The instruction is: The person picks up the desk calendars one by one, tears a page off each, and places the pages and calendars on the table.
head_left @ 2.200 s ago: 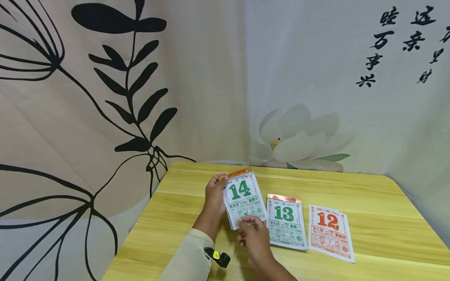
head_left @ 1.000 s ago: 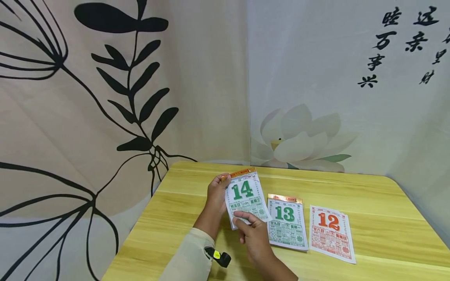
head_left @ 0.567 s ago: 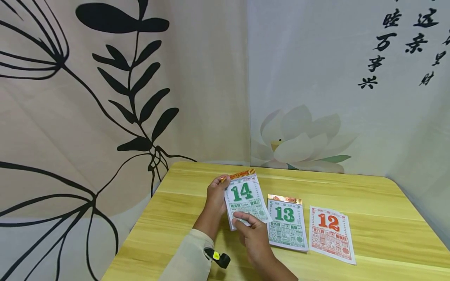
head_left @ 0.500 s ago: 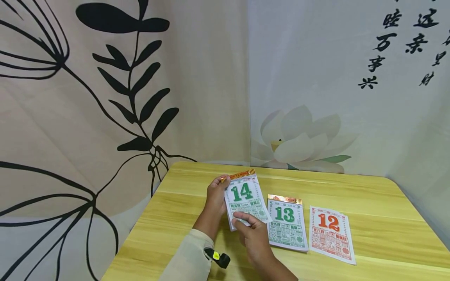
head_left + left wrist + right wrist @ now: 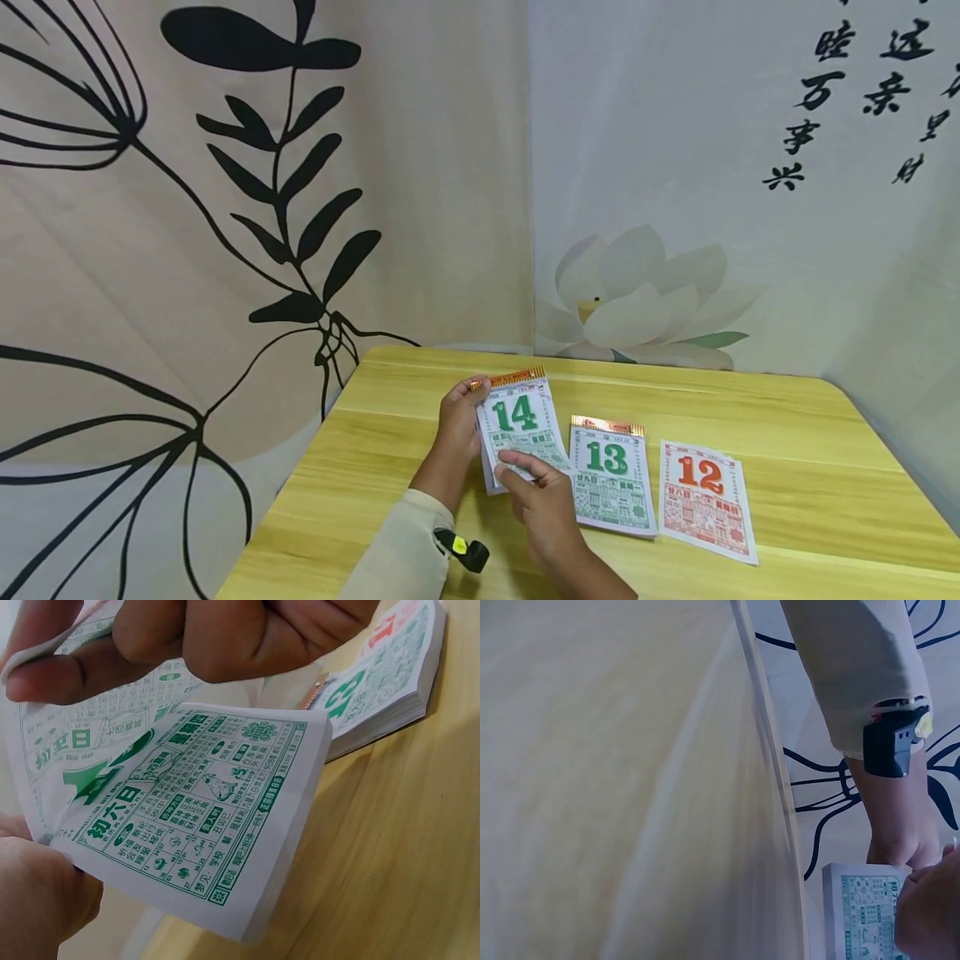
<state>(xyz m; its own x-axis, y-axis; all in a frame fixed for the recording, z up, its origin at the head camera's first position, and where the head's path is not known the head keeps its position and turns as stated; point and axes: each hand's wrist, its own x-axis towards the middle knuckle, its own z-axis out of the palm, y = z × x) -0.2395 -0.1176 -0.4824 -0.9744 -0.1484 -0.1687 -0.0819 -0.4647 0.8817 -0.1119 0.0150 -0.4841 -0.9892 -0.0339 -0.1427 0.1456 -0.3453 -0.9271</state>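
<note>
A tear-off calendar (image 5: 517, 412) with a green 14 and a red-gold top strip is held above the table by my left hand (image 5: 457, 425), which grips its upper left corner, thumb in front. My right hand (image 5: 546, 512) pinches the lower part of the top sheet between thumb and fingers. In the left wrist view that sheet (image 5: 150, 690) is lifted and curled, and another green-printed page (image 5: 217, 802) shows beneath. In the right wrist view the calendar (image 5: 866, 915) shows partly, with my right hand (image 5: 930, 911) covering its side.
A second calendar pad (image 5: 611, 483), with a green 13, lies right of my right hand. Beside it is a loose sheet (image 5: 707, 500) with a red 12. The yellow wood table (image 5: 825, 467) backs onto a printed cloth (image 5: 450, 208). A black wrist camera (image 5: 465, 550) sits on my left sleeve.
My right hand has shifted its pinch on the top sheet, and the forefinger now reaches farther left. The calendar in my left hand has dropped slightly. The other pad and loose sheet stay put.
</note>
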